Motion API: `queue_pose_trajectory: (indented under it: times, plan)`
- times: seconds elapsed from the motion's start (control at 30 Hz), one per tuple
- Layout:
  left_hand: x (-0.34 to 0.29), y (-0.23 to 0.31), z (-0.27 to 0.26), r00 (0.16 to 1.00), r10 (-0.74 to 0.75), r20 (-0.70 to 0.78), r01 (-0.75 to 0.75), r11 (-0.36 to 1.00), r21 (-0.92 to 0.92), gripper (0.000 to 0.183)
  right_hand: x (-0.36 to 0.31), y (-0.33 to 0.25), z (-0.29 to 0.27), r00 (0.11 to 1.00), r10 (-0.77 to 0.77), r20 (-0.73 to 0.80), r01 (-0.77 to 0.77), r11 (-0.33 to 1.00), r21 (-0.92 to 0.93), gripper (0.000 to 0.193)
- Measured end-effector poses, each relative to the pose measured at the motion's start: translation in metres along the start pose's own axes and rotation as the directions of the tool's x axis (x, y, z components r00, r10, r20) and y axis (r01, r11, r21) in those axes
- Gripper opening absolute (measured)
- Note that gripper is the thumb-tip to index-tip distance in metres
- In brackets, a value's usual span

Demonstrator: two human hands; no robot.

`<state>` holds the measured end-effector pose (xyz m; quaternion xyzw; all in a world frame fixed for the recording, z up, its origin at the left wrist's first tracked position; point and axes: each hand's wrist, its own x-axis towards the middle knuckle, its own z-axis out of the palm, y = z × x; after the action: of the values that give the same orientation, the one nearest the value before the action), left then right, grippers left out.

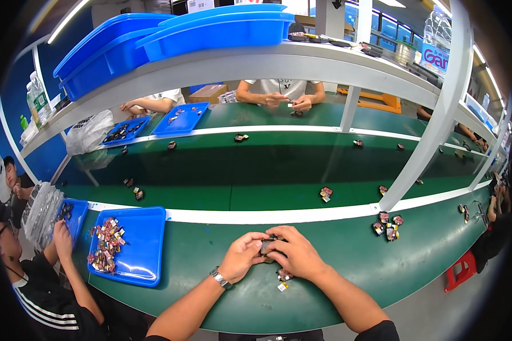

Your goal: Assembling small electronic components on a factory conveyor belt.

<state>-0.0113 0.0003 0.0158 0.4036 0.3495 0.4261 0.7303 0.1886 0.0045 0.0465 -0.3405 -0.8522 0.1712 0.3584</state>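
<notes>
My left hand (243, 258) and my right hand (293, 253) meet over the green bench, fingers closed round a small dark part (265, 246). Much of that part is covered by my fingers, so its kind does not show. Just below my right hand, on the bench, lies a small reddish-black component (284, 275) with a pale tab. To the left, a blue tray (145, 267) holds a heap of similar reddish components (106, 244) with white and yellow tabs.
A white rail (239, 216) crosses behind my hands, and a slanted white post (429, 131) rises to the right. More components (390, 227) lie beyond my right hand. Blue bins (216, 35) sit on the overhead shelf. A co-worker's arm (77, 278) is at the left.
</notes>
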Motion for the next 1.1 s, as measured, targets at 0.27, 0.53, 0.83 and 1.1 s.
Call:
queue_pose_trajectory:
  times: [0.27, 0.53, 0.83, 1.1]
  plan:
    - [0.000, 0.005, -0.002, 0.982, 0.038, 0.184, -0.037, 0.999, -0.009, 0.037, 0.000, -0.002, 0.001, 0.985, 0.171, -0.027, -0.168, 0.981, 0.094, 0.012]
    - [0.000, 0.002, -0.007, 0.981, -0.051, 0.187, 0.057, 0.998, -0.024, 0.036, -0.002, -0.003, -0.007, 0.993, 0.090, 0.078, -0.096, 0.993, 0.075, 0.013]
    - [0.003, -0.005, -0.004, 0.981, 0.029, 0.193, 0.006, 0.984, -0.177, 0.026, -0.007, -0.006, 0.006, 0.985, 0.119, -0.125, -0.107, 0.990, 0.096, 0.012]
    - [0.002, -0.003, -0.003, 0.979, 0.044, 0.200, -0.005, 0.981, -0.192, 0.026, -0.007, -0.008, 0.014, 0.970, 0.152, -0.191, -0.121, 0.979, 0.163, 0.015]
